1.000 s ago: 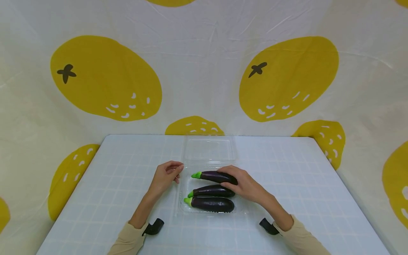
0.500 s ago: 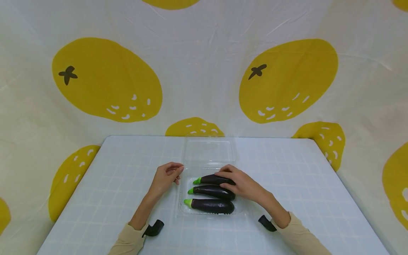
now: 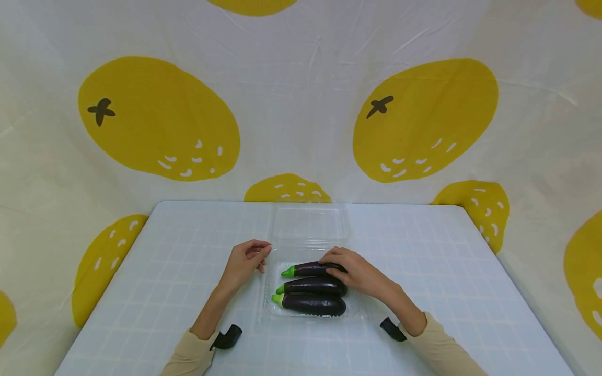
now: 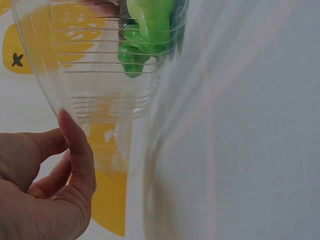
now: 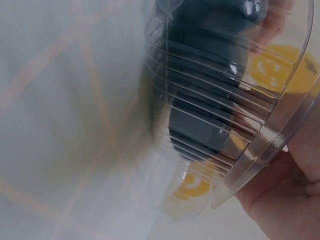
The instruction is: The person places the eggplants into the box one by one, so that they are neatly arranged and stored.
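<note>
Three dark purple eggplants with green stem ends lie side by side in the head view, inside a clear plastic clamshell container point(image 3: 274, 308) whose lid point(image 3: 308, 222) is folded back. My right hand point(image 3: 355, 269) grips the blunt end of the far eggplant point(image 3: 308, 269) from above, reaching over the container's right wall. Beside it lies the middle eggplant point(image 3: 310, 285), close against the near eggplant point(image 3: 312, 304). My left hand point(image 3: 244, 261) holds the container's left rim at its back corner; in the left wrist view its fingertips meet at the rim point(image 4: 42, 92).
A pale checked cloth covers the table point(image 3: 197, 230), which ends at the back against a white curtain point(image 3: 296, 104) printed with large yellow fruit. Black wrist mounts point(image 3: 228, 337) show at both sleeves.
My right hand has lowered the far eggplant and drawn it toward the other two. The middle eggplant has shifted closer to the near one. My left hand stays at the rim.
</note>
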A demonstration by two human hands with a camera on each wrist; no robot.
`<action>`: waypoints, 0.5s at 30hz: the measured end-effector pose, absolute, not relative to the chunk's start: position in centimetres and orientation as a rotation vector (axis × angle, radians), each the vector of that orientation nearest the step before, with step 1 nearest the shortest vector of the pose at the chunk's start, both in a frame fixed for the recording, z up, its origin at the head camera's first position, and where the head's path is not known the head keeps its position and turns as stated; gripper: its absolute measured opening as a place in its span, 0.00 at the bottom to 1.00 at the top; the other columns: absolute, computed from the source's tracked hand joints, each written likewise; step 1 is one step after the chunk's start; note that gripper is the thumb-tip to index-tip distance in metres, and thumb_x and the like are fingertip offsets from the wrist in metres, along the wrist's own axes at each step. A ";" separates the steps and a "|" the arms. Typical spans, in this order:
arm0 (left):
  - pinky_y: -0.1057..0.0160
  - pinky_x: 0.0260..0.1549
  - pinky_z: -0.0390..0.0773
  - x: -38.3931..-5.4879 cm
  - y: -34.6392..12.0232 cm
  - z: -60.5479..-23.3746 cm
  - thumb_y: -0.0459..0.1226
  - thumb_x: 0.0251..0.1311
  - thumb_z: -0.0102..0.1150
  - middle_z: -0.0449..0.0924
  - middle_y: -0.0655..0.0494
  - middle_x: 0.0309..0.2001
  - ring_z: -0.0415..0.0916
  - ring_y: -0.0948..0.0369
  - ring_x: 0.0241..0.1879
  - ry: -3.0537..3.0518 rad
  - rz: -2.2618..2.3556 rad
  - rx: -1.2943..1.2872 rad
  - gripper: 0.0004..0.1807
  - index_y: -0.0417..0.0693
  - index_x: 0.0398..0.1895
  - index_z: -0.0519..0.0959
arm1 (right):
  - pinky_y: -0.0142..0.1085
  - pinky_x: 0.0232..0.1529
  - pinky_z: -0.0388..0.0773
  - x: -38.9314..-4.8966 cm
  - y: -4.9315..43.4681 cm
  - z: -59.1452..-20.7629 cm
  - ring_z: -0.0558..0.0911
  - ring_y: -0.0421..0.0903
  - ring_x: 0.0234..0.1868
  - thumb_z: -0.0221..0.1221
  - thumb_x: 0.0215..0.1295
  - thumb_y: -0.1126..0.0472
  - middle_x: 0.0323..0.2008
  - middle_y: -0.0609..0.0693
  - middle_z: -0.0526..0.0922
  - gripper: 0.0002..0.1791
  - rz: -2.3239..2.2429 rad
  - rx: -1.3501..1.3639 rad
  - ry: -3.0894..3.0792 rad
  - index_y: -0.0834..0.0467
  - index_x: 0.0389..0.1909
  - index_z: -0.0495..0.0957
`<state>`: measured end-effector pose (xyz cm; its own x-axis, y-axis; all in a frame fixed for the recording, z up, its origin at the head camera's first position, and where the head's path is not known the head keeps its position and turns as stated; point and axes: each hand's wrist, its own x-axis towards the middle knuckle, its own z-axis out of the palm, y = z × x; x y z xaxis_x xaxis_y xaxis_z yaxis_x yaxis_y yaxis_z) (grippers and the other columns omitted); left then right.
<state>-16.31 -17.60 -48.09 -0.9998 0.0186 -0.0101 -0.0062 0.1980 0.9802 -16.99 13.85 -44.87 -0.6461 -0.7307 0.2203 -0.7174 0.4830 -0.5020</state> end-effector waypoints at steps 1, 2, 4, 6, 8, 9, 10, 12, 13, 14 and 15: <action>0.68 0.25 0.81 -16.3 -17.6 -48.1 0.36 0.70 0.64 0.82 0.35 0.38 0.77 0.58 0.22 2.417 1.976 0.013 0.12 0.36 0.50 0.83 | 0.44 0.54 0.81 -17.0 13.9 -44.9 0.82 0.50 0.53 0.63 0.71 0.69 0.50 0.52 0.84 0.12 -0.892 -1.302 2.685 0.63 0.53 0.84; 0.68 0.25 0.81 -16.3 -17.6 -48.1 0.36 0.70 0.64 0.83 0.35 0.38 0.77 0.58 0.22 2.418 1.974 0.015 0.12 0.36 0.50 0.83 | 0.44 0.55 0.81 -17.0 13.9 -44.9 0.82 0.49 0.53 0.63 0.71 0.69 0.50 0.52 0.84 0.12 -0.893 -1.297 2.686 0.63 0.53 0.84; 0.68 0.25 0.81 -16.3 -17.5 -48.1 0.36 0.70 0.64 0.83 0.36 0.38 0.77 0.58 0.22 2.420 1.968 0.011 0.12 0.36 0.51 0.83 | 0.44 0.55 0.81 -16.9 14.1 -44.9 0.82 0.49 0.53 0.63 0.71 0.69 0.51 0.52 0.83 0.12 -0.893 -1.290 2.690 0.62 0.53 0.83; 0.68 0.26 0.81 -16.3 -17.5 -48.1 0.36 0.70 0.64 0.83 0.36 0.38 0.77 0.58 0.22 2.426 1.959 0.009 0.13 0.36 0.51 0.83 | 0.44 0.55 0.81 -16.9 14.2 -45.0 0.82 0.49 0.53 0.62 0.71 0.69 0.51 0.52 0.83 0.12 -0.896 -1.282 2.693 0.62 0.53 0.83; 0.68 0.26 0.81 -16.2 -17.5 -48.0 0.37 0.70 0.64 0.83 0.37 0.38 0.77 0.57 0.22 2.431 1.951 0.003 0.13 0.36 0.51 0.83 | 0.44 0.55 0.81 -16.9 14.4 -45.0 0.82 0.49 0.53 0.62 0.71 0.69 0.50 0.52 0.83 0.11 -0.893 -1.281 2.703 0.62 0.53 0.83; 0.68 0.26 0.81 -16.2 -17.5 -48.0 0.37 0.70 0.64 0.83 0.37 0.38 0.77 0.57 0.22 2.435 1.946 -0.002 0.13 0.37 0.51 0.83 | 0.44 0.55 0.81 -16.9 14.5 -45.0 0.82 0.48 0.53 0.62 0.71 0.69 0.50 0.52 0.83 0.11 -0.892 -1.279 2.708 0.62 0.52 0.83; 0.68 0.26 0.81 -16.2 -17.5 -48.0 0.37 0.70 0.64 0.83 0.37 0.38 0.77 0.57 0.22 2.435 1.947 -0.002 0.13 0.37 0.51 0.83 | 0.44 0.54 0.81 -16.9 14.6 -45.0 0.82 0.48 0.53 0.63 0.71 0.68 0.50 0.52 0.83 0.11 -0.896 -1.280 2.709 0.62 0.52 0.83; 0.68 0.26 0.81 -16.2 -17.5 -48.0 0.37 0.70 0.65 0.83 0.36 0.38 0.77 0.57 0.22 2.430 1.953 -0.004 0.13 0.36 0.51 0.83 | 0.44 0.54 0.81 -16.9 14.8 -44.9 0.82 0.48 0.53 0.63 0.71 0.68 0.50 0.51 0.84 0.11 -0.901 -1.281 2.715 0.62 0.52 0.83; 0.68 0.26 0.81 -16.3 -17.5 -48.0 0.37 0.70 0.65 0.83 0.36 0.38 0.77 0.57 0.22 2.429 1.954 -0.007 0.13 0.36 0.51 0.83 | 0.44 0.54 0.81 -16.9 14.9 -44.8 0.82 0.48 0.53 0.63 0.71 0.68 0.50 0.52 0.84 0.11 -0.905 -1.285 2.719 0.62 0.52 0.83; 0.68 0.26 0.81 -16.3 -17.5 -48.0 0.37 0.70 0.65 0.83 0.36 0.38 0.77 0.57 0.22 2.429 1.953 -0.010 0.13 0.36 0.50 0.83 | 0.44 0.54 0.81 -16.9 15.0 -44.8 0.82 0.48 0.53 0.63 0.71 0.68 0.50 0.52 0.84 0.11 -0.910 -1.290 2.721 0.62 0.52 0.83; 0.68 0.26 0.81 -16.3 -17.5 -48.0 0.37 0.70 0.65 0.83 0.37 0.38 0.77 0.57 0.22 2.430 1.951 -0.013 0.13 0.36 0.50 0.83 | 0.44 0.54 0.81 -16.8 15.1 -44.7 0.82 0.48 0.53 0.63 0.71 0.68 0.50 0.52 0.84 0.11 -0.918 -1.293 2.723 0.62 0.52 0.83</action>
<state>-16.30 -17.50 -48.04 -0.9996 0.0091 -0.0252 -0.0226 0.2160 0.9761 -16.83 15.10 -44.68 -0.6632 -0.7065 0.2468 -0.7118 0.4936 -0.4997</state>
